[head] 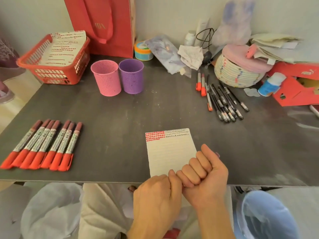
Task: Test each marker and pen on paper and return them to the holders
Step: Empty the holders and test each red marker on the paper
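Left hand (155, 195) and right hand (205, 176) are curled into fists, touching — nothing held is seen. The paper (169, 152) is overlapped.

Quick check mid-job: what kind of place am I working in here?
Likely a home desk, not an office: red gift bag, woven basket and stacked papers crowd the dark tabletop.

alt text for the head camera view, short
Curled left hand and right hand touch over the near edge of a lined paper with red and black test marks. Seven red-capped markers lie left, pens far right, pink holder and purple holder behind.
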A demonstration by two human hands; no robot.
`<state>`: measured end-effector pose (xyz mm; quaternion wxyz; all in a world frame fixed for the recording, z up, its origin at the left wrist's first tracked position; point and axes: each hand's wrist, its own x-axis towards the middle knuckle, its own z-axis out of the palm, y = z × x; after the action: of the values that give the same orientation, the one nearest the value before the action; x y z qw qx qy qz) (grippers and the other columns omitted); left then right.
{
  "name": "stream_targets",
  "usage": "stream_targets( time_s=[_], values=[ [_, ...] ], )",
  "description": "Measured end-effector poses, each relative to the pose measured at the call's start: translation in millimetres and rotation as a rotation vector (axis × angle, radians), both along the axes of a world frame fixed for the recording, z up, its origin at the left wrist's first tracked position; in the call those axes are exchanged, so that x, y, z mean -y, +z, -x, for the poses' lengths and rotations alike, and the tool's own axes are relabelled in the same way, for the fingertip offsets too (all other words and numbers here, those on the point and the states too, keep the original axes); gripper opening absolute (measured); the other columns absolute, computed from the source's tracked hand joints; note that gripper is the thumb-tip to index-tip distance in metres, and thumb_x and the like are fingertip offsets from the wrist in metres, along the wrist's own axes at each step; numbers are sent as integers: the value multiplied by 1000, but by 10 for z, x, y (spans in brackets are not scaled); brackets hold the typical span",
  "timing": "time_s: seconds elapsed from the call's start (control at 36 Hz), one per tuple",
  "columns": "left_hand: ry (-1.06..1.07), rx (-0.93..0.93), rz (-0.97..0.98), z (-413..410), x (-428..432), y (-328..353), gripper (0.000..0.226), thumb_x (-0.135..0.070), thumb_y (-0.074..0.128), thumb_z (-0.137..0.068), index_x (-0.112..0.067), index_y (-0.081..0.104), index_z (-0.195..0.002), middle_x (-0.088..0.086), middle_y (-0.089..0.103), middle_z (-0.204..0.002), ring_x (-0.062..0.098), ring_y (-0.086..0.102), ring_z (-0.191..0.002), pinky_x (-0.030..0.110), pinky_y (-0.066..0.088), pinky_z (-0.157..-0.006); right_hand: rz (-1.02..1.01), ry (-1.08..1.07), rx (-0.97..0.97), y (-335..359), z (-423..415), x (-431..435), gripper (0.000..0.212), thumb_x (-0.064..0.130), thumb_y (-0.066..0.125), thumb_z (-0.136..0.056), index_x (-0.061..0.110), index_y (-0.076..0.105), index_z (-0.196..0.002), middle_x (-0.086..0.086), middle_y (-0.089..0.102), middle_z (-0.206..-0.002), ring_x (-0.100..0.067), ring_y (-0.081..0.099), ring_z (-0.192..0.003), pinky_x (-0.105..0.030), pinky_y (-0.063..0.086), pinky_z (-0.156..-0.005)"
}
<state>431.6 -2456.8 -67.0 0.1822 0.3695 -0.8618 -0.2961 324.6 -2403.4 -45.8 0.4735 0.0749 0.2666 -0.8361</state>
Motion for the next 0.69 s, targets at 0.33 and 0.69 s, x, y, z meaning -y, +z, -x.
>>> stream_targets(
  time_s=[0.33,0.69],
  values=[
    [106,-124,-401,-218,558,18,60,-49,34,-97,-15,45,-49,-5,43,-42,14,39,-47,36,40,-58,381,32,-80,-26,694,-267,57,33,33,-109,23,25,-54,6,15,-45,-14,12,-40,-25,14,-43],
    [-44,-62,100,220,1068,-202,34,-59,59,-88,-30,46,-98,-19,53,-92,6,47,-91,25,39,-75,-390,56,-466,-120,757,290,76,80,32,-92,18,76,-90,-5,64,-69,-15,55,-53,-26,48,-51]
  ],
)
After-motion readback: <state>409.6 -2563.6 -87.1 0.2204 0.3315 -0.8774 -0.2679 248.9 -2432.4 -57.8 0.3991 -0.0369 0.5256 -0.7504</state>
